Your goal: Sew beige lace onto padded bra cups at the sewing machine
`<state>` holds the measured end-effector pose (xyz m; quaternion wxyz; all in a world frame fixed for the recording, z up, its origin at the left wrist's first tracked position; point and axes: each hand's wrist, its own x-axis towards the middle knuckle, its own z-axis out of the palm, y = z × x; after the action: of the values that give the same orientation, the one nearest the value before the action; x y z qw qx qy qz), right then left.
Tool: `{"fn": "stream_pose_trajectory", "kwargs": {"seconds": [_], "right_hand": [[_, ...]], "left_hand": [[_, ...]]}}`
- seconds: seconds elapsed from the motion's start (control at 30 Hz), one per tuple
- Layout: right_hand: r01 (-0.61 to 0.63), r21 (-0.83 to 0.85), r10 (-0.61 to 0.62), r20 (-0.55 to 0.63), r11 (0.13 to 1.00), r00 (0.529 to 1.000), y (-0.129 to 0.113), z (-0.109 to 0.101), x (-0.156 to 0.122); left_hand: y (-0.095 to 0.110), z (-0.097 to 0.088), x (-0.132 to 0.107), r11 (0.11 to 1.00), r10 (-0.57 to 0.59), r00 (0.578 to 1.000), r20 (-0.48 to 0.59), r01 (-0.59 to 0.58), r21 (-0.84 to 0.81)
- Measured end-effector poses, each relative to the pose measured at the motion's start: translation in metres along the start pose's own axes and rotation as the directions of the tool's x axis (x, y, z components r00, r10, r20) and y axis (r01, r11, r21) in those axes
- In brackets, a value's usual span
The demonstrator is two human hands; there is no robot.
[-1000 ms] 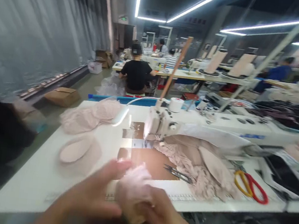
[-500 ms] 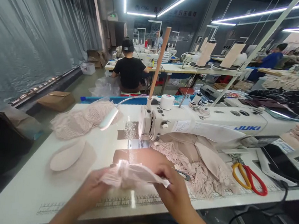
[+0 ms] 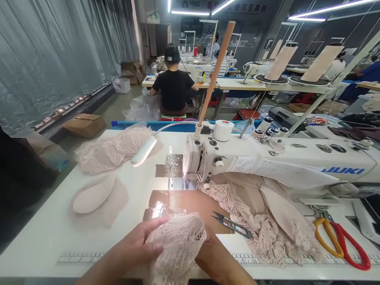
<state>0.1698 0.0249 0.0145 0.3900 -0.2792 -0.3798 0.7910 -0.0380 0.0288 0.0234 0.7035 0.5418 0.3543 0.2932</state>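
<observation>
A pale pink lace piece (image 3: 179, 251) hangs between my hands at the table's front edge, its lower end dropping past the edge. My left hand (image 3: 146, 245) grips its left side, thumb in front. On the other side my right hand (image 3: 210, 252) holds the lace, most of its fingers hidden behind it. Thread snips (image 3: 233, 224) lie just beyond my right hand. The white sewing machine (image 3: 196, 159) stands behind them, with more lace and beige fabric (image 3: 270, 225) bunched under its arm. To the left, an oval beige pad (image 3: 94, 194) rests on thin sheer fabric.
Scissors with yellow and red handles (image 3: 343, 242) lie at the right. A pile of lace pieces (image 3: 113, 150) sits at the back left, near a lit gooseneck lamp (image 3: 144, 151). Printed rulers (image 3: 77, 257) run along the front edge. A person in black (image 3: 173, 88) sits farther ahead.
The lace piece was stretched flat between my hands; now it is turned and hangs down, patterned side showing. My hands have come closer together. The snips are now uncovered, and the view has shifted left.
</observation>
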Motion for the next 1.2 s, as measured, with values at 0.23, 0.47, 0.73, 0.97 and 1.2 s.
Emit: {"fn": "stream_pose_trajectory", "kwargs": {"seconds": [0.23, 0.47, 0.73, 0.97, 1.2], "right_hand": [[0.174, 0.005, -0.169, -0.208, 0.985, 0.963, -0.001, -0.019, 0.006], [0.105, -0.124, -0.136, -0.27, 0.987, 0.953, -0.004, 0.004, 0.015], [-0.332, -0.35, 0.386, 0.096, 0.876, 0.917, 0.002, 0.001, -0.008], [-0.077, -0.55, -0.14, -0.342, 0.831, 0.929, -0.009, -0.03, -0.016], [0.115, -0.732, -0.34, -0.167, 0.672, 0.925, -0.009, -0.007, 0.005]], "left_hand": [[-0.011, -0.008, -0.004, 0.984, -0.032, 0.997, 0.074, 0.044, -0.173], [-0.004, 0.031, 0.013, 0.986, 0.072, 0.949, -0.306, -0.114, -0.122], [0.007, 0.028, 0.016, 0.975, 0.205, 0.691, -0.693, -0.208, 0.08], [-0.007, 0.018, 0.011, 0.964, 0.245, 0.557, -0.794, -0.229, 0.136], [-0.024, 0.028, 0.007, 0.957, 0.289, 0.717, -0.635, -0.227, 0.18]]}}
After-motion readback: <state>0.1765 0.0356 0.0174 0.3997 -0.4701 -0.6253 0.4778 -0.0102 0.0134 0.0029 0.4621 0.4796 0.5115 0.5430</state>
